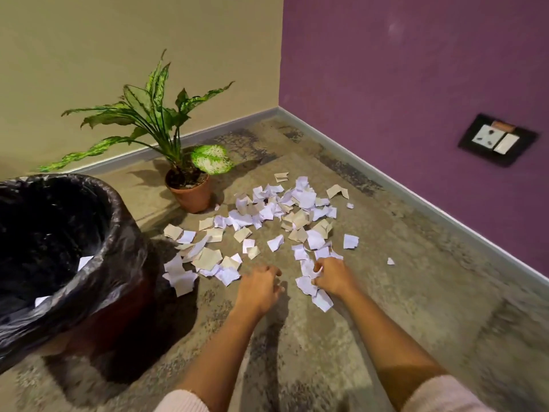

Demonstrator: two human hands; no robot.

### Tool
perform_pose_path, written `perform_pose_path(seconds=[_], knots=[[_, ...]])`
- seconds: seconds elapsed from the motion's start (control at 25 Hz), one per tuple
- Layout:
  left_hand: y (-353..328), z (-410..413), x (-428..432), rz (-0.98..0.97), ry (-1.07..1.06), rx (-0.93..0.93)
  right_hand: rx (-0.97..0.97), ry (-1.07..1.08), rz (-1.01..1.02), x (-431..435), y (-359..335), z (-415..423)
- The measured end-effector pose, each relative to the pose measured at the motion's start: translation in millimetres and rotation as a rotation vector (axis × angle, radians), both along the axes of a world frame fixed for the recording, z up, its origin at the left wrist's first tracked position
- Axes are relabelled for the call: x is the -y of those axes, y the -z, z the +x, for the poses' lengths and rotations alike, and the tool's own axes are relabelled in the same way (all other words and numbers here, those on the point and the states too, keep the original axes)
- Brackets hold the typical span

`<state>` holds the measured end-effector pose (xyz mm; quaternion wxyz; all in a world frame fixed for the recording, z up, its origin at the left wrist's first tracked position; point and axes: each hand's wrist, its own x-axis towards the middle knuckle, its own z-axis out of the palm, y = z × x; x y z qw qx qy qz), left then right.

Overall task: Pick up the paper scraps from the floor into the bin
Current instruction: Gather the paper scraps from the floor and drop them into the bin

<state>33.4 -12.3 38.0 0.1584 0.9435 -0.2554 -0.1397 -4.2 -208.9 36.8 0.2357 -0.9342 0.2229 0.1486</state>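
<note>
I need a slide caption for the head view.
Right hand grips paper scraps on the floor; left hand hovers nearby, bin at left.

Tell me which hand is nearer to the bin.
Left. The left hand is between the bin and the right hand, which grips paper scraps farther away.

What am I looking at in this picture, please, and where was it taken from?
There is no machine here: a person works with bare hands, and the single picture comes from a camera worn on their head, looking forward and down. Torn paper scraps lie scattered on the floor in a room corner, beside a potted plant. A bin lined with a black bag stands at the left, with a few scraps already inside. The right hand grips some scraps; the left hand hovers, fingers loosely curled, apparently holding nothing.
</note>
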Motion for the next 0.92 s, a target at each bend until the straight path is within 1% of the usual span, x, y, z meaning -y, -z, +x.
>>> perform_pose_path(seconds=[0.16, 0.32, 0.48, 0.64, 0.72, 0.8, 0.92], knots=[[17, -2, 26, 0.031, 0.031, -0.050, -0.104, -0.015, -0.028, 3, 27, -13], [30, -1, 53, 0.017, -0.019, -0.133, -0.083, 0.007, -0.037, 2, 46, -17], [44, -2, 74, 0.056, -0.110, -0.159, -0.133, 0.077, 0.061, 11, 47, -15], [51, -3, 84, 0.157, -0.175, -0.164, -0.200, 0.154, 0.115, 35, 45, -14], [52, -3, 87, 0.191, -0.178, -0.199, -0.158, 0.223, 0.138, 49, 45, -13], [52, -2, 88, 0.201, -0.180, -0.227, -0.056, 0.286, 0.152, 59, 46, -9], [50, -1, 89, 0.203, -0.149, -0.206, 0.063, 0.287, 0.115, 66, 43, 2]])
